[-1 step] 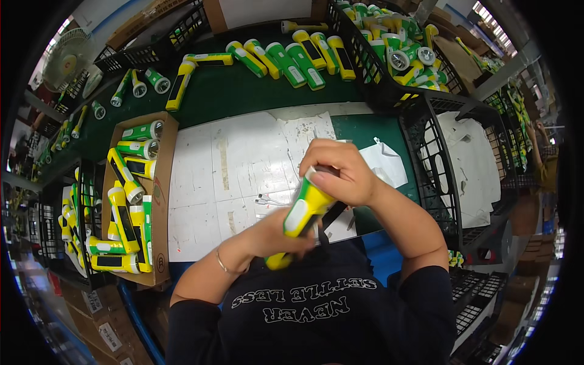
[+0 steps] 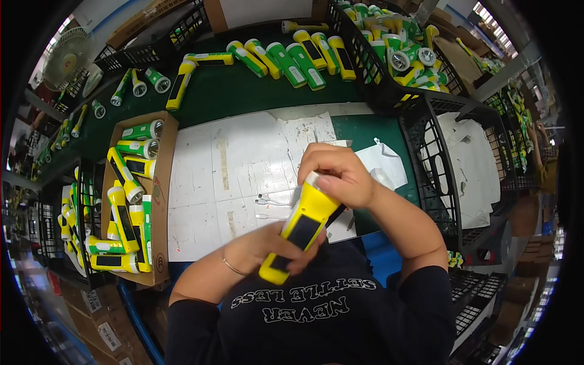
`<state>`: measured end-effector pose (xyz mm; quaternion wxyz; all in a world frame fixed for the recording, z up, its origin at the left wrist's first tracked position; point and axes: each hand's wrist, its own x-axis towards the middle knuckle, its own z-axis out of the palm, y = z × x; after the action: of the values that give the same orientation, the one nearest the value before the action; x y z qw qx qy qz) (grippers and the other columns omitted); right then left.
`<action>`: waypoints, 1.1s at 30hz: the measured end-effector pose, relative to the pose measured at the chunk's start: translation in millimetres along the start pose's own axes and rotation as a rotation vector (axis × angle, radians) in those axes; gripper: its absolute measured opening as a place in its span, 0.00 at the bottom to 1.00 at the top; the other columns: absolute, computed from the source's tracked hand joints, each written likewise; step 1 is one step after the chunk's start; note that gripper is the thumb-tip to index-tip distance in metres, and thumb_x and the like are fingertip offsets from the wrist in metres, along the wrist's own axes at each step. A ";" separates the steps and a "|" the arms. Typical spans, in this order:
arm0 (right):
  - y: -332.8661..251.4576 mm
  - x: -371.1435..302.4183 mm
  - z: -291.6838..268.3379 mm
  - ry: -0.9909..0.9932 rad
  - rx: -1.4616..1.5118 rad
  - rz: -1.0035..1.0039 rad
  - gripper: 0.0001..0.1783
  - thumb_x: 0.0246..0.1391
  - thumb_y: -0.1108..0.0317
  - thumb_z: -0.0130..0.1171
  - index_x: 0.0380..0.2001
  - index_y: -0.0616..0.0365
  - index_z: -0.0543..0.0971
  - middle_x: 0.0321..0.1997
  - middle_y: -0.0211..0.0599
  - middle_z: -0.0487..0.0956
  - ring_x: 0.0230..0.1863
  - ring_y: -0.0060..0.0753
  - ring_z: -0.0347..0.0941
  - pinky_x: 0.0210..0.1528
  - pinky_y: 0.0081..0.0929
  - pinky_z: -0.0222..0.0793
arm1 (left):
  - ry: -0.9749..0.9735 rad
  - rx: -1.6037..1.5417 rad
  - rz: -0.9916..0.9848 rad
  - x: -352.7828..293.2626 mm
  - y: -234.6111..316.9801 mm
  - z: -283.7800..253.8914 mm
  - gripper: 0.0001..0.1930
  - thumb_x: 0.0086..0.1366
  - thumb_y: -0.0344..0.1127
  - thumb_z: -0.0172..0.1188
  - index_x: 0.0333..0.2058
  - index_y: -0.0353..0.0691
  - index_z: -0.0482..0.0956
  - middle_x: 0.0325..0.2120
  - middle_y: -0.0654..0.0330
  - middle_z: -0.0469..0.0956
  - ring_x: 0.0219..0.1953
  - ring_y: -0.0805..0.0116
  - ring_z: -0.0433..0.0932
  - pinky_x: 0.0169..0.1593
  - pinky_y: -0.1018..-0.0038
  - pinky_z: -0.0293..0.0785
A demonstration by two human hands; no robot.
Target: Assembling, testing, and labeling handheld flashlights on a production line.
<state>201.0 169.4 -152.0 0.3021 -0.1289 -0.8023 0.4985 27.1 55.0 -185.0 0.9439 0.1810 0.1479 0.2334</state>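
Note:
A yellow flashlight [image 2: 314,205] with a dark panel on its side slants across the space in front of my chest. My left hand [image 2: 267,241] is wrapped round its lower body, fingers partly hidden beneath it. At the upper end, my right hand [image 2: 342,174] closes on the whitish head, thumb pressed along it. A dark strip-like thing shows behind the flashlight, too covered to name. Beyond my left hand, white cables with plugs [image 2: 267,199] lie on the white work board [image 2: 198,176].
On the left stands a cardboard box [image 2: 165,146] of flashlights. More flashlights [image 2: 292,64] line the green table [image 2: 243,94]. A black crate [image 2: 377,85] full of them is at the far right, near another black crate [image 2: 429,164] lined with paper. A crumpled white sheet [image 2: 389,161] lies right of my hands.
The flashlight has turned about its length: its dark panel now faces up where a white and green side showed before. My right hand has shifted slightly nearer to me.

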 end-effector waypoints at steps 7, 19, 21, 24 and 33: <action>26.1 5.1 4.2 0.043 -0.450 0.337 0.14 0.51 0.63 0.50 0.25 0.63 0.76 0.24 0.43 0.74 0.27 0.40 0.71 0.31 0.30 0.65 | 0.593 0.923 0.159 22.2 8.0 -43.8 0.19 0.53 0.33 0.61 0.43 0.37 0.68 0.21 0.63 0.72 0.21 0.75 0.71 0.26 0.77 0.70; 13.1 9.8 0.7 -0.007 -0.405 0.479 0.26 0.56 0.47 0.42 0.28 0.59 0.78 0.22 0.45 0.77 0.28 0.48 0.74 0.33 0.39 0.68 | 0.285 0.300 0.076 9.8 7.0 -34.3 0.16 0.52 0.28 0.58 0.40 0.37 0.67 0.20 0.61 0.69 0.19 0.73 0.69 0.24 0.76 0.68; 12.3 11.2 -5.4 0.055 -0.086 0.540 0.33 0.57 0.40 0.39 0.28 0.61 0.78 0.20 0.40 0.76 0.26 0.39 0.73 0.33 0.33 0.67 | 0.042 0.045 0.072 2.5 5.4 -44.3 0.19 0.52 0.31 0.60 0.43 0.38 0.66 0.20 0.61 0.67 0.19 0.74 0.67 0.24 0.77 0.66; 11.7 10.3 -14.3 0.096 -0.088 0.527 0.35 0.57 0.38 0.37 0.27 0.60 0.77 0.17 0.34 0.72 0.25 0.31 0.71 0.31 0.27 0.65 | -0.093 -0.113 0.067 0.5 -0.9 -53.9 0.24 0.51 0.35 0.64 0.45 0.38 0.66 0.21 0.60 0.67 0.19 0.74 0.67 0.25 0.77 0.67; 73.9 -1.2 -25.2 0.184 -1.018 0.664 0.24 0.50 0.45 0.49 0.30 0.56 0.79 0.30 0.43 0.79 0.34 0.45 0.77 0.37 0.36 0.72 | -0.134 -0.227 0.176 7.4 -2.2 -56.7 0.32 0.65 0.59 0.37 0.54 0.35 0.61 0.27 0.53 0.68 0.24 0.65 0.70 0.29 0.68 0.70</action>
<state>210.4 221.7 -209.2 0.0993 -0.5425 -0.8272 0.1071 13.6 72.3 -237.8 0.9419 0.1007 0.0410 0.3177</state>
